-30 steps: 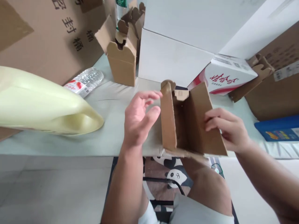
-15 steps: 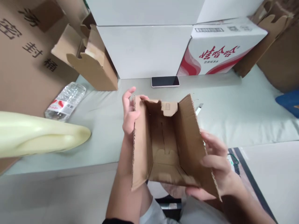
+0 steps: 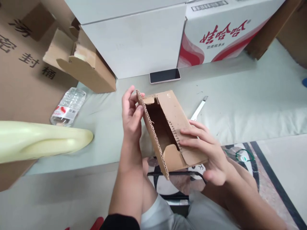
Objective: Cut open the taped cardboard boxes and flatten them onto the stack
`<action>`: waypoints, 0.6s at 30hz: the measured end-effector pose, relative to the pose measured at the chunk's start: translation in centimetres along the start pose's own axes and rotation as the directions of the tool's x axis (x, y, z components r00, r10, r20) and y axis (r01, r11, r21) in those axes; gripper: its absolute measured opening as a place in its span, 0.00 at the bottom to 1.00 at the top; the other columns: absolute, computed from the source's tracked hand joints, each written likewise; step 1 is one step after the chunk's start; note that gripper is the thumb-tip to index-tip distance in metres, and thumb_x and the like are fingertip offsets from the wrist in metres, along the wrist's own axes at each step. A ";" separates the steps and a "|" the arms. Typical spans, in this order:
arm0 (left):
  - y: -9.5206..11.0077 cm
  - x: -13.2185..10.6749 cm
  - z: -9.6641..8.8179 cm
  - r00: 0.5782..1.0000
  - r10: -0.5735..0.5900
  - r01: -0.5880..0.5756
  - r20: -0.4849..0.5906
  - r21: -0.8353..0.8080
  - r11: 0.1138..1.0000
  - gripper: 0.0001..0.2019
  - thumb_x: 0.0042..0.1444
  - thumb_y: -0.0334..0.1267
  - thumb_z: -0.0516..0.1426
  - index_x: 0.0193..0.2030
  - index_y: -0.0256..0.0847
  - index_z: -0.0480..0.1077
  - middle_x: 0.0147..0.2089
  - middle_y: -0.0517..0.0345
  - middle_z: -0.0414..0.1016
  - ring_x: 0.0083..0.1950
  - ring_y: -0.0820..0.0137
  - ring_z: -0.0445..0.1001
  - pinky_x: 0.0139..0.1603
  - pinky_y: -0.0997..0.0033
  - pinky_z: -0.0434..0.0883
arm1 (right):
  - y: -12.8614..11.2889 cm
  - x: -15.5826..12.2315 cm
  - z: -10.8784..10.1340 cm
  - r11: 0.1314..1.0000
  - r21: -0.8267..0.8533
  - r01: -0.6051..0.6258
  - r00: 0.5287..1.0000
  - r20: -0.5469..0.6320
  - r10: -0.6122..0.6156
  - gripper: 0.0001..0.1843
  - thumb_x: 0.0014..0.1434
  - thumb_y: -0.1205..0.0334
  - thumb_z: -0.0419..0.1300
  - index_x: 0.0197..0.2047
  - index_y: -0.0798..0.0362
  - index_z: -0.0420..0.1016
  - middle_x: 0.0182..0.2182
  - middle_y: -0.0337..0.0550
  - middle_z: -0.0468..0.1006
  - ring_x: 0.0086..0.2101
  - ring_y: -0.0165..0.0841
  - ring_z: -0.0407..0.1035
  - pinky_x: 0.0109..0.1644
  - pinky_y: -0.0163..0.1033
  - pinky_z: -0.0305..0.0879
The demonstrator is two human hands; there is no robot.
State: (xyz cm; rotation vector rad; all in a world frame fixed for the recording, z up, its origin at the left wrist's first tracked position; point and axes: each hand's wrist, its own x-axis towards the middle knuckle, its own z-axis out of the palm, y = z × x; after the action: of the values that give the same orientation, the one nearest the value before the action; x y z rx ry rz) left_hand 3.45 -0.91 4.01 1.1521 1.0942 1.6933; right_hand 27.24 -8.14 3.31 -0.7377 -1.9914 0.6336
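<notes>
A small brown cardboard box [image 3: 165,137] is tilted in front of me, above my lap. One long flap is folded over part of its opening, while the other stands up on the left. My left hand [image 3: 132,111] pinches that left flap near its far end, thumb on the inner side. Across the folded right flap [image 3: 175,111] lie the outstretched fingers of my right hand [image 3: 208,150]; its thumb sticks out apart from the cardboard. Just beyond the right fingers, a white-handled cutter knife [image 3: 199,109] rests on the pale covered surface.
A phone [image 3: 165,76] lies before white cartons [image 3: 136,44]. Left are a cut cardboard box [image 3: 88,64], a plastic water bottle [image 3: 68,107] and a pale yellow smooth object [image 3: 48,140]. A red-and-white carton [image 3: 220,38] stands back right; a green loop [image 3: 244,156] lies lower right.
The right flap, upright before, is now folded inward over the opening. My right hand has moved from gripping its edge to lying on top. The view has shifted, and the knife is now fuller in sight.
</notes>
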 end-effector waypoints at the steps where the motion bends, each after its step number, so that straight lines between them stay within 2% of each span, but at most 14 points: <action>1: 0.1 0.0 0.0 1.000 0.007 -0.007 0.010 0.010 1.000 0.27 0.55 0.55 0.66 0.59 0.51 0.72 0.54 0.50 0.76 0.58 0.55 0.75 0.58 0.58 0.72 | 0.1 0.1 0.1 1.000 0.004 0.000 1.000 -0.002 0.000 0.24 0.67 0.42 0.55 0.57 0.47 0.76 0.56 0.51 0.79 0.57 0.50 0.74 0.71 0.68 0.61; 3: 0.1 0.1 -0.1 1.000 0.027 -0.027 0.011 0.009 1.000 0.24 0.55 0.54 0.66 0.57 0.52 0.74 0.51 0.52 0.77 0.57 0.57 0.75 0.58 0.59 0.72 | 0.3 0.1 0.2 1.000 0.008 -0.006 1.000 -0.022 0.007 0.17 0.65 0.56 0.58 0.56 0.45 0.76 0.55 0.48 0.80 0.56 0.47 0.75 0.71 0.65 0.63; 5: 0.0 0.4 -0.5 0.997 0.071 -0.071 0.008 -0.023 0.997 0.21 0.55 0.53 0.66 0.54 0.51 0.76 0.45 0.54 0.77 0.51 0.61 0.76 0.55 0.62 0.72 | 0.4 0.1 0.3 1.000 0.017 -0.010 1.000 -0.026 0.011 0.18 0.62 0.62 0.59 0.54 0.44 0.77 0.54 0.47 0.81 0.55 0.46 0.75 0.70 0.65 0.64; 9: -1.0 1.0 -1.8 0.991 0.130 -0.130 0.034 -0.023 0.991 0.19 0.54 0.54 0.66 0.49 0.48 0.80 0.34 0.57 0.72 0.38 0.66 0.71 0.45 0.67 0.70 | 0.7 -0.1 0.1 1.000 0.026 -0.010 0.999 -0.035 0.011 0.16 0.62 0.63 0.58 0.52 0.44 0.78 0.53 0.47 0.81 0.57 0.48 0.75 0.68 0.64 0.67; 12: -1.4 0.9 -2.3 0.995 0.098 -0.100 0.027 0.078 0.992 0.21 0.52 0.53 0.69 0.50 0.47 0.79 0.36 0.58 0.71 0.36 0.69 0.69 0.42 0.69 0.69 | 0.7 -0.5 0.0 0.996 -0.007 -0.086 0.987 -0.135 0.084 0.14 0.62 0.60 0.60 0.51 0.46 0.78 0.53 0.50 0.80 0.57 0.49 0.75 0.62 0.59 0.74; 15: -0.9 0.3 -2.0 0.996 0.084 -0.089 0.036 0.168 0.982 0.24 0.54 0.52 0.69 0.56 0.50 0.77 0.45 0.54 0.73 0.48 0.62 0.75 0.55 0.62 0.71 | 0.5 -0.6 0.2 0.988 -0.033 -0.149 0.977 -0.158 0.142 0.14 0.63 0.56 0.63 0.51 0.47 0.75 0.53 0.52 0.78 0.54 0.48 0.76 0.54 0.55 0.78; 16: -0.5 0.2 -1.8 0.993 0.111 -0.117 0.041 0.201 0.973 0.23 0.54 0.51 0.69 0.56 0.51 0.77 0.50 0.52 0.74 0.56 0.58 0.74 0.61 0.59 0.70 | 0.5 -0.6 0.3 0.988 -0.035 -0.148 0.979 -0.147 0.141 0.13 0.63 0.54 0.63 0.50 0.47 0.75 0.53 0.53 0.78 0.53 0.47 0.77 0.54 0.54 0.78; 18: 0.2 0.0 -1.4 0.980 0.181 -0.198 0.087 0.278 0.940 0.18 0.55 0.50 0.69 0.51 0.51 0.81 0.61 0.50 0.72 0.69 0.52 0.66 0.72 0.53 0.63 | 0.3 -0.5 0.5 0.991 -0.031 -0.127 0.984 -0.134 0.122 0.12 0.65 0.53 0.62 0.48 0.48 0.74 0.54 0.53 0.78 0.53 0.47 0.76 0.55 0.53 0.78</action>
State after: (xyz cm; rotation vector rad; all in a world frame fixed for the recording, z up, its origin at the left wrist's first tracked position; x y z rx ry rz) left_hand 2.11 -1.28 3.86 1.5243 1.2526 1.6689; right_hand 27.07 -8.34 2.56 -0.9099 -1.8520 0.6042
